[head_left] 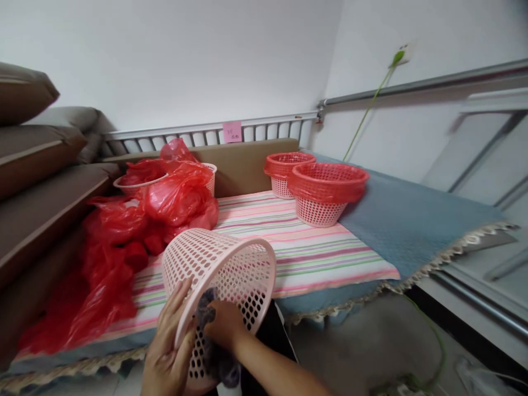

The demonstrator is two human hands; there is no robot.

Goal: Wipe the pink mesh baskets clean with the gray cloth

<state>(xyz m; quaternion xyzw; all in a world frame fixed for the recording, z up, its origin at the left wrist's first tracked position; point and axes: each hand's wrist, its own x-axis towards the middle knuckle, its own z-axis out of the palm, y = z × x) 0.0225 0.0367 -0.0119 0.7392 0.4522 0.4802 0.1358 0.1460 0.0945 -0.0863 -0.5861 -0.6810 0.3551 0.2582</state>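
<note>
A pale pink perforated plastic basket (198,253) lies tilted on its side, its mouth turned toward the lower right. My left hand (171,335) grips its near rim, thumb inside and fingers along the outer wall. Inside the mouth, my right hand (225,324) is closed on a dark grey cloth (206,311), which is against the inner wall near the left rim. Part of that cloth hangs below my wrist.
Red plastic bags (177,192) are heaped at the left, partly over other baskets. Two baskets with red bag liners (325,190) stand at the right on a striped cloth (330,258). Brown cushions (41,192) are stacked at far left. A railing (264,129) runs behind.
</note>
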